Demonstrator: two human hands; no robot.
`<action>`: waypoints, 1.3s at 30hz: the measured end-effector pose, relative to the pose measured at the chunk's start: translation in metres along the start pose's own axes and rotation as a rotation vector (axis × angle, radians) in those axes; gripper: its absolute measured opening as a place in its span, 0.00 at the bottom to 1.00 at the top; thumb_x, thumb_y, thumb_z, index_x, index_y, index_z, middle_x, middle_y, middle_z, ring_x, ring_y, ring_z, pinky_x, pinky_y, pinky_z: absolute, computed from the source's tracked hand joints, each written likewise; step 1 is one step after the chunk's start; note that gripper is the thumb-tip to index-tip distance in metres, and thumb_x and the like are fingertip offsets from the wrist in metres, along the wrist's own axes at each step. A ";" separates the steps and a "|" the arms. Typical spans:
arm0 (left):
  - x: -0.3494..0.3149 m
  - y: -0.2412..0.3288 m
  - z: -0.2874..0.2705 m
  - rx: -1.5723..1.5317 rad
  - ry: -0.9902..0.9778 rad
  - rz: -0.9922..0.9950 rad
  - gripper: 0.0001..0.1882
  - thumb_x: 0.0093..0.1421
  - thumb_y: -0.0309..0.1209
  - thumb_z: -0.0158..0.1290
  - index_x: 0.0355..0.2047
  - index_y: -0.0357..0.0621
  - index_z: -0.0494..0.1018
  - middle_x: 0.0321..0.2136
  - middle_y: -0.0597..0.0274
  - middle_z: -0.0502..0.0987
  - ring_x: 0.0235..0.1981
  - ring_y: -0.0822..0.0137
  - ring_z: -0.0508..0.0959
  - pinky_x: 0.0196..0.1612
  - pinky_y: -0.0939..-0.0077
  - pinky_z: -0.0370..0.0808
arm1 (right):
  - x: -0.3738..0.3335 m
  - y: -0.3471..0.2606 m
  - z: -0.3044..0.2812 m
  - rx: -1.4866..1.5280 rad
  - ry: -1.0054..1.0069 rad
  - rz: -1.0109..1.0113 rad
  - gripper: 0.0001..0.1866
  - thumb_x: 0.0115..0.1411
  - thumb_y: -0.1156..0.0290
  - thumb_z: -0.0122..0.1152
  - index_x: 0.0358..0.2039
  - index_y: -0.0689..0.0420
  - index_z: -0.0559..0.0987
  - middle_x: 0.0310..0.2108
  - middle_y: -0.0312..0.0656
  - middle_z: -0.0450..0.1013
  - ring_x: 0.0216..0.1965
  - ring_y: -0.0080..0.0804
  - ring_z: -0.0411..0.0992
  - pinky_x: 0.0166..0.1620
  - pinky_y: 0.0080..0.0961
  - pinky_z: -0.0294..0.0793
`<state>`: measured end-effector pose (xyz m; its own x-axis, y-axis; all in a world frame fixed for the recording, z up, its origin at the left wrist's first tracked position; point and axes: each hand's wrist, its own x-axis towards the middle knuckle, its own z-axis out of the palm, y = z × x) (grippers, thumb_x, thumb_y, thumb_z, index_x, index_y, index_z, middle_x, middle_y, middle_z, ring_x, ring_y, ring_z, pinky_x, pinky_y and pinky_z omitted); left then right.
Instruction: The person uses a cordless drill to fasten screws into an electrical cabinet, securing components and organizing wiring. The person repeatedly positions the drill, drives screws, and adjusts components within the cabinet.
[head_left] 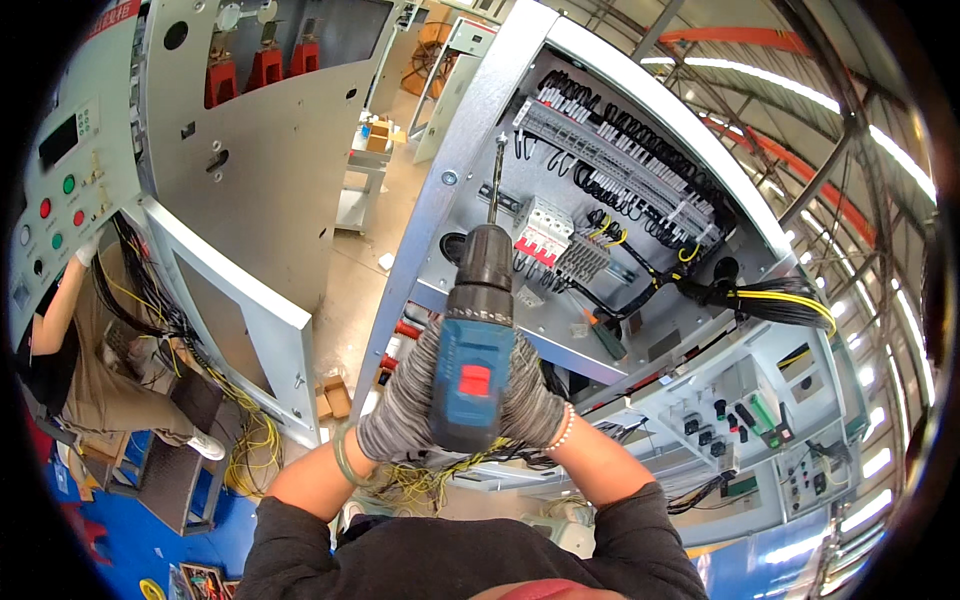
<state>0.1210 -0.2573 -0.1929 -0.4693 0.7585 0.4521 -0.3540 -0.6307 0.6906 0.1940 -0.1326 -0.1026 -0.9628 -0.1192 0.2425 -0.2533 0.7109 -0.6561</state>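
Note:
A blue and black cordless drill (474, 375) is held up in front of me. My left hand (402, 405) grips it from the left and my right hand (533, 398) from the right, both in grey knit gloves; the drill's body hides most fingers. Its long bit (496, 180) reaches toward the open grey cabinet (440, 205), the tip near the cabinet's upper left inside; whether it touches anything I cannot tell. Beside the bit sits a white circuit breaker (543, 220) with red parts. Beyond it runs a slotted wiring duct (600, 140) with black wires. A green-handled screwdriver (608, 340) lies lower in the cabinet.
At the left, a co-worker (60, 310) reaches up to a control panel (75, 190) with coloured buttons. An open cabinet door (235, 310) and tangled yellow wires (255, 450) are near. A thick cable bundle (765, 300) hangs at the cabinet's right.

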 end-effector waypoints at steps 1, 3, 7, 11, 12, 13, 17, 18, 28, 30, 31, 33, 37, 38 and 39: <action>0.000 0.003 -0.004 0.013 0.031 -0.032 0.21 0.62 0.38 0.49 0.54 0.45 0.65 0.49 0.56 0.72 0.45 0.61 0.74 0.49 0.63 0.75 | 0.002 -0.004 -0.004 0.142 -0.004 0.066 0.39 0.43 0.57 0.69 0.55 0.58 0.67 0.50 0.52 0.68 0.49 0.53 0.68 0.53 0.41 0.67; 0.003 0.011 -0.009 0.163 0.036 -0.031 0.23 0.62 0.41 0.47 0.55 0.44 0.65 0.49 0.54 0.72 0.45 0.60 0.75 0.47 0.63 0.76 | 0.011 -0.017 -0.022 -0.429 0.088 -0.388 0.43 0.37 0.57 0.73 0.54 0.60 0.68 0.50 0.53 0.67 0.50 0.54 0.66 0.54 0.42 0.65; 0.010 0.006 -0.019 -0.657 0.066 -0.095 0.23 0.65 0.42 0.42 0.57 0.45 0.63 0.50 0.55 0.71 0.45 0.61 0.75 0.46 0.65 0.77 | 0.012 -0.016 -0.078 -0.694 0.164 -0.426 0.38 0.40 0.60 0.74 0.52 0.58 0.71 0.49 0.50 0.68 0.49 0.48 0.68 0.51 0.41 0.68; 0.033 0.004 -0.019 -0.492 -0.019 -0.003 0.20 0.69 0.35 0.40 0.59 0.49 0.59 0.50 0.63 0.71 0.47 0.70 0.74 0.49 0.72 0.77 | 0.079 0.002 -0.145 -1.142 0.574 -0.329 0.39 0.42 0.60 0.73 0.55 0.53 0.68 0.53 0.48 0.64 0.53 0.47 0.64 0.55 0.44 0.64; 0.040 0.006 -0.019 -0.531 -0.045 -0.024 0.20 0.69 0.33 0.40 0.60 0.50 0.58 0.51 0.64 0.70 0.47 0.72 0.74 0.49 0.73 0.76 | 0.099 0.005 -0.156 -1.259 0.645 -0.308 0.41 0.42 0.56 0.72 0.58 0.49 0.66 0.54 0.46 0.63 0.54 0.49 0.63 0.57 0.47 0.61; 0.046 0.008 -0.020 -0.650 -0.085 -0.033 0.20 0.69 0.33 0.40 0.61 0.50 0.58 0.51 0.64 0.70 0.47 0.72 0.74 0.49 0.74 0.77 | 0.119 0.013 -0.163 -1.309 0.640 -0.319 0.41 0.42 0.57 0.72 0.58 0.48 0.66 0.56 0.46 0.61 0.57 0.48 0.60 0.59 0.48 0.58; 0.058 0.005 -0.020 -0.731 -0.133 -0.072 0.23 0.67 0.34 0.44 0.61 0.49 0.57 0.52 0.62 0.69 0.49 0.71 0.73 0.51 0.73 0.75 | 0.156 0.040 -0.186 -1.534 0.617 -0.305 0.43 0.40 0.57 0.72 0.59 0.43 0.66 0.61 0.47 0.56 0.63 0.46 0.53 0.64 0.52 0.48; 0.062 0.002 -0.022 -0.597 -0.137 -0.017 0.24 0.66 0.33 0.46 0.62 0.48 0.56 0.52 0.61 0.69 0.50 0.70 0.72 0.52 0.73 0.74 | 0.162 0.045 -0.192 -1.590 0.600 -0.289 0.43 0.40 0.57 0.71 0.60 0.41 0.66 0.62 0.46 0.55 0.63 0.46 0.52 0.65 0.53 0.46; 0.099 -0.006 -0.029 0.018 0.002 0.155 0.40 0.55 0.21 0.58 0.64 0.46 0.51 0.55 0.57 0.66 0.53 0.66 0.70 0.58 0.70 0.68 | 0.174 0.056 -0.206 -1.620 0.559 -0.258 0.42 0.42 0.58 0.71 0.60 0.35 0.65 0.64 0.45 0.53 0.62 0.49 0.54 0.63 0.58 0.48; 0.101 0.005 -0.024 -0.327 0.030 0.040 0.40 0.54 0.21 0.58 0.64 0.46 0.51 0.55 0.58 0.66 0.53 0.66 0.70 0.58 0.70 0.68 | 0.174 0.054 -0.204 -1.661 0.560 -0.230 0.42 0.44 0.58 0.70 0.62 0.35 0.62 0.65 0.44 0.51 0.60 0.48 0.56 0.61 0.59 0.50; 0.101 0.008 -0.022 -0.331 0.031 0.053 0.40 0.54 0.22 0.58 0.64 0.46 0.51 0.55 0.58 0.66 0.53 0.66 0.70 0.58 0.70 0.69 | 0.175 0.053 -0.205 -1.622 0.562 -0.269 0.42 0.41 0.57 0.72 0.60 0.34 0.66 0.63 0.45 0.54 0.63 0.49 0.52 0.62 0.58 0.48; 0.101 0.009 -0.021 0.347 -0.011 0.357 0.38 0.56 0.24 0.57 0.64 0.46 0.52 0.55 0.59 0.66 0.53 0.67 0.70 0.57 0.71 0.70 | 0.174 0.057 -0.206 -1.629 0.562 -0.269 0.42 0.41 0.56 0.72 0.60 0.34 0.65 0.63 0.45 0.54 0.63 0.49 0.52 0.62 0.58 0.48; 0.100 0.011 -0.020 0.153 0.039 0.316 0.30 0.62 0.32 0.52 0.62 0.46 0.55 0.54 0.59 0.68 0.53 0.71 0.71 0.54 0.72 0.73 | 0.175 0.056 -0.210 -1.598 0.548 -0.316 0.43 0.42 0.56 0.72 0.61 0.33 0.64 0.64 0.45 0.53 0.64 0.50 0.51 0.63 0.57 0.48; 0.099 0.013 -0.018 -0.133 0.038 0.189 0.28 0.63 0.33 0.50 0.62 0.46 0.56 0.54 0.58 0.68 0.52 0.72 0.71 0.53 0.72 0.73 | 0.175 0.055 -0.210 -1.604 0.549 -0.299 0.44 0.42 0.56 0.72 0.61 0.33 0.64 0.64 0.45 0.53 0.63 0.50 0.52 0.63 0.56 0.48; 0.100 0.013 -0.019 -0.369 -0.034 0.117 0.27 0.64 0.35 0.49 0.62 0.46 0.57 0.54 0.58 0.68 0.52 0.72 0.71 0.53 0.72 0.74 | 0.174 0.055 -0.208 -1.611 0.550 -0.282 0.44 0.41 0.56 0.72 0.61 0.33 0.63 0.64 0.45 0.52 0.63 0.50 0.52 0.63 0.56 0.48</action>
<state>0.0541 -0.1931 -0.1494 -0.4990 0.6789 0.5387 -0.5698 -0.7253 0.3863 0.0318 0.0300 0.0527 -0.6793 -0.3639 0.6373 0.2773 0.6767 0.6820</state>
